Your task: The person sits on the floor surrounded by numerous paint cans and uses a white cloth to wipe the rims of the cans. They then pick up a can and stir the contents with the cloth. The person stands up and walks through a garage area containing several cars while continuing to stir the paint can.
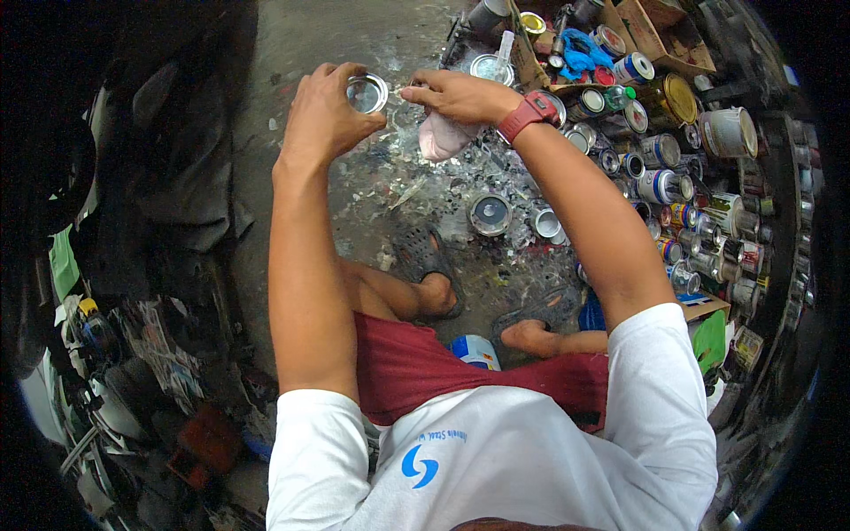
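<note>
My left hand (324, 113) is wrapped round a small round metal can (366, 94), thumb on its near side and fingers over the far side. The can's silvery rim faces up, and its inside looks grey. Just to the right, my right hand (462, 96), with a red watch at the wrist, grips a pale pink cloth (444, 138) that hangs below the palm. Its fingertips point toward the can, a small gap apart. Beyond the right hand stands an open can (491, 68) with a clear, handle-like piece sticking out of it.
A can with a dark grey top (490, 215) and a smaller light can (548, 224) stand on the paint-spattered floor (390, 190). Many paint cans (660, 186) crowd the right side, near a cardboard box (660, 35) and blue plastic (583, 53). Dark sheeting (190, 150) lies left.
</note>
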{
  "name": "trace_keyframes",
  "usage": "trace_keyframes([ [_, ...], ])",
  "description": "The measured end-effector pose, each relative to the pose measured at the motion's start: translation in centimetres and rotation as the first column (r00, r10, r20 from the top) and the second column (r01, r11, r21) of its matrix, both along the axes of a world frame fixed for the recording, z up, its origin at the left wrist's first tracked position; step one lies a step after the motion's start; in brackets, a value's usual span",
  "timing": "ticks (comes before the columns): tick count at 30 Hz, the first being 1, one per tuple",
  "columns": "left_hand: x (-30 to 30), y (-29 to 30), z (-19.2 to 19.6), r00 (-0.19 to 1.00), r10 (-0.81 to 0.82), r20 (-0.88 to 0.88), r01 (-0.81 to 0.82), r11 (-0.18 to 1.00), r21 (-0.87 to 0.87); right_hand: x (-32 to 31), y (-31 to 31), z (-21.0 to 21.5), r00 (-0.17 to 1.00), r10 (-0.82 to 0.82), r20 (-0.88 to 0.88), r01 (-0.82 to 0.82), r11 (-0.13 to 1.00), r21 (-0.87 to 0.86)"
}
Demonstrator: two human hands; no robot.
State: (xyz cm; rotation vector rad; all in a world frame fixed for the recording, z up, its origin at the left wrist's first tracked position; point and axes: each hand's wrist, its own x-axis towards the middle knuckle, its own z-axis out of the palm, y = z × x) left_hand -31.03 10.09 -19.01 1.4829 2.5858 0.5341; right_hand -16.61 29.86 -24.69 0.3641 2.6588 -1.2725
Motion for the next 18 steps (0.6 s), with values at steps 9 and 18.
trace_keyframes([
  [9,-0.6,-0.2,0.4,0.999,0.020,-0.034,-0.021,0.999,-0.034,-1.9,-0.9,-0.1,0.986,0.045,-0.161,-0.029,0.995,0.101],
  [18,-0.9,-0.5,0.8,0.997,0.049,-0.054,-0.051,0.998,-0.021,-3.0,-1.6,2.1,0.980,0.137,-0.146,-0.118,0.984,0.131],
])
